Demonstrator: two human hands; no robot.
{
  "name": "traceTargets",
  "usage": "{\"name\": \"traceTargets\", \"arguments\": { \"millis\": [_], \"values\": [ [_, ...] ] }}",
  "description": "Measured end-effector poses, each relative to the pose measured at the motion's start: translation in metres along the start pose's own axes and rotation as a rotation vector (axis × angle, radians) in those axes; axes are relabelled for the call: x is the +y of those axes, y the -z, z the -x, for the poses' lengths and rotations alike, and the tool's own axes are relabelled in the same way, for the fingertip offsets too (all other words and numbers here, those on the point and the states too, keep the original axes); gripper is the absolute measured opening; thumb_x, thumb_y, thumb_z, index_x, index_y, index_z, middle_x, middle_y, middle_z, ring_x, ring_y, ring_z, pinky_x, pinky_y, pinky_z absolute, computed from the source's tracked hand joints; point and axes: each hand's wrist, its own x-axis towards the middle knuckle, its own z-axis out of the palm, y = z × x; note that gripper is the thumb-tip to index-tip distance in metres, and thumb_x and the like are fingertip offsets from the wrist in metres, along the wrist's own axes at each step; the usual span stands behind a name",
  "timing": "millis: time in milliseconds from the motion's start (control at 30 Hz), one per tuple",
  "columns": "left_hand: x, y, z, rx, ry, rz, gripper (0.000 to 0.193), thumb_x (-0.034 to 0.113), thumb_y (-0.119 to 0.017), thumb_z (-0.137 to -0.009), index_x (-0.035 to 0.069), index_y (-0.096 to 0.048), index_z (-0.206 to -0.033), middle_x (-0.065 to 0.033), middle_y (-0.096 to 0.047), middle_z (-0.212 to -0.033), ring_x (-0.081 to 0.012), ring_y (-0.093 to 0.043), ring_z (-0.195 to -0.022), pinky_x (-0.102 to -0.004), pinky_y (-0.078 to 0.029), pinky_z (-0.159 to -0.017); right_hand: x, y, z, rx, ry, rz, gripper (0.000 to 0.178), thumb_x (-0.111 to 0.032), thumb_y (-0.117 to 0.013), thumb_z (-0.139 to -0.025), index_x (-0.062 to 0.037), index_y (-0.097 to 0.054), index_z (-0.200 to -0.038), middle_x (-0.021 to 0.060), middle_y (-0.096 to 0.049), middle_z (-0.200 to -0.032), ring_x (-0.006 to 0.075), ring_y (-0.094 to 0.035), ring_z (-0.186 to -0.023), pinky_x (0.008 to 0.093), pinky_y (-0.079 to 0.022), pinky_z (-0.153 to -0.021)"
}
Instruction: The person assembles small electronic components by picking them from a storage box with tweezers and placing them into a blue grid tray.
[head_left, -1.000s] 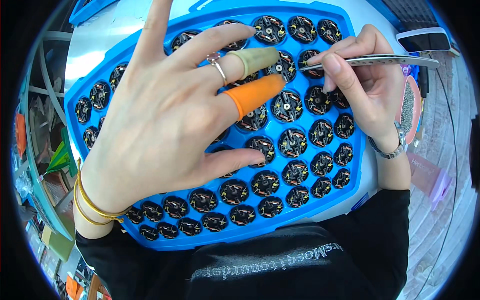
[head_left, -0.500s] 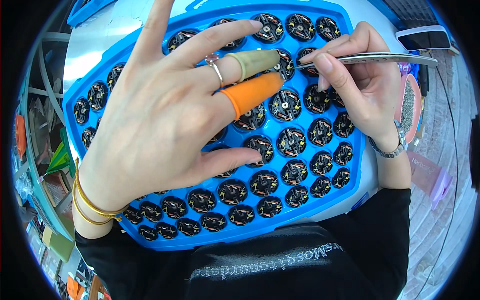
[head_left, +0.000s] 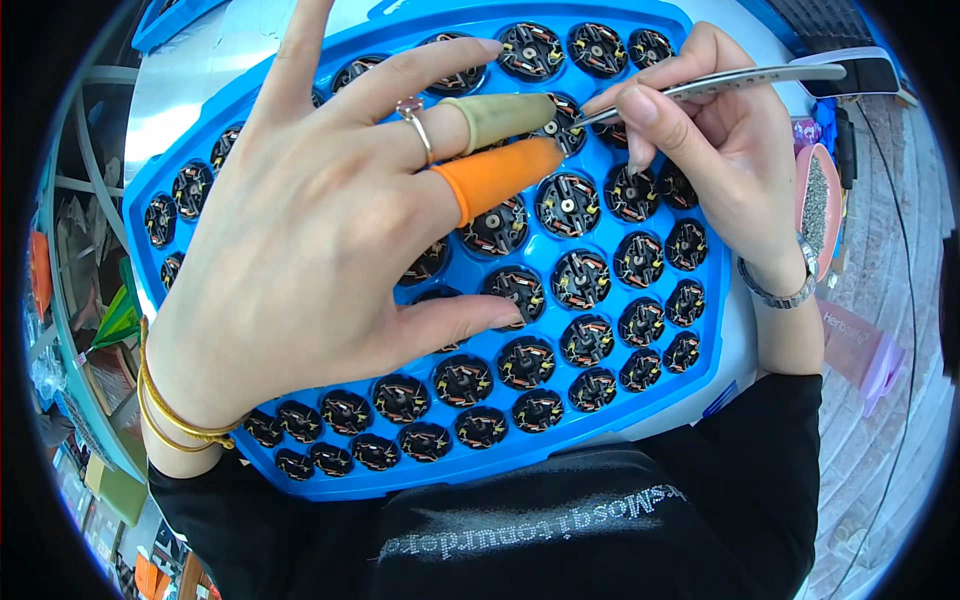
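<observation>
A blue tray (head_left: 395, 484) with round pockets holds many black round parts, each with coloured wires, small components and a pale centre. My left hand (head_left: 300, 230) spreads over the tray's left and middle. A green finger cot (head_left: 500, 120) and an orange finger cot (head_left: 500, 182) cover two of its fingers, whose tips rest at one round part (head_left: 568, 125) in an upper row. The thumb tip lies at another part (head_left: 518, 285) lower down. In a pinch, my right hand (head_left: 725, 160) holds metal tweezers (head_left: 745, 76), their tips at the part between the cots.
Right of the tray stands a pink dish (head_left: 804, 190) of small grey pieces. A dark-screened phone-like device (head_left: 860, 76) lies at the upper right, and a clear purple-ended container (head_left: 862, 345) farther down. A thin cable runs along the right side. Shelving with assorted goods lines the left.
The tweezers' back end has swung up and slightly left, so they slant more, and my right hand has tilted with them. My left hand has shifted slightly left. The tips remain at the same part.
</observation>
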Motion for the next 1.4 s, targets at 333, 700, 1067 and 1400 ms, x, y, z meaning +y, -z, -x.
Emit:
{"name": "traceTargets", "arguments": {
  "millis": [333, 700, 1067, 1400],
  "values": [
    [-0.001, 0.0, 0.0, 0.003, 0.017, 0.046, 0.068, 0.065, -0.068, -0.068, 0.011, -0.069, -0.11, -0.0038, -0.063, -0.124, -0.0275, -0.044, -0.131, -0.0628, -0.003, -0.115, -0.003, 0.004, 0.002, -0.051, -0.036, -0.09, 0.015, -0.014, -0.06, -0.094, -0.0014, -0.053, -0.091, 0.0109, -0.065, -0.085, 0.0055, -0.055, -0.061, 0.0177, -0.047, -0.06],
    [0.0, 0.002, 0.002, 0.002, 0.075, 0.108, 0.067, 0.064, -0.07, -0.068, 0.013, -0.069, -0.111, -0.0025, -0.062, -0.124, -0.0268, -0.043, -0.131, -0.0629, -0.002, -0.115, -0.011, -0.007, 0.013, 0.004, 0.312, 0.268, 0.015, 0.005, -0.067, -0.082, -0.001, -0.054, -0.086, 0.0144, -0.068, -0.086, 0.0131, -0.063, -0.066, 0.0232, -0.05, -0.058],
    [-0.001, -0.001, 0.0, 0.028, 0.033, 0.09, 0.066, 0.064, -0.07, -0.067, 0.015, -0.07, -0.111, -0.0009, -0.062, -0.125, -0.0255, -0.043, -0.131, -0.0625, -0.001, -0.115, -0.003, 0.0, 0.008, 0.02, 0.047, -0.011, 0.015, -0.009, -0.059, -0.094, -0.0027, -0.046, -0.091, 0.0152, -0.068, -0.089, 0.0061, -0.056, -0.063, 0.0183, -0.048, -0.059],
    [0.002, -0.003, 0.0, 0.009, 0.046, 0.057, 0.068, 0.065, -0.07, -0.066, 0.015, -0.07, -0.113, 0.0002, -0.061, -0.127, -0.0256, -0.042, -0.132, -0.0625, -0.002, -0.115, -0.002, 0.0, 0.009, 0.007, 0.007, 0.026, 0.014, -0.007, -0.061, -0.092, -0.0027, -0.047, -0.09, 0.0141, -0.067, -0.088, 0.0062, -0.057, -0.064, 0.0178, -0.047, -0.059]
  ]
}}
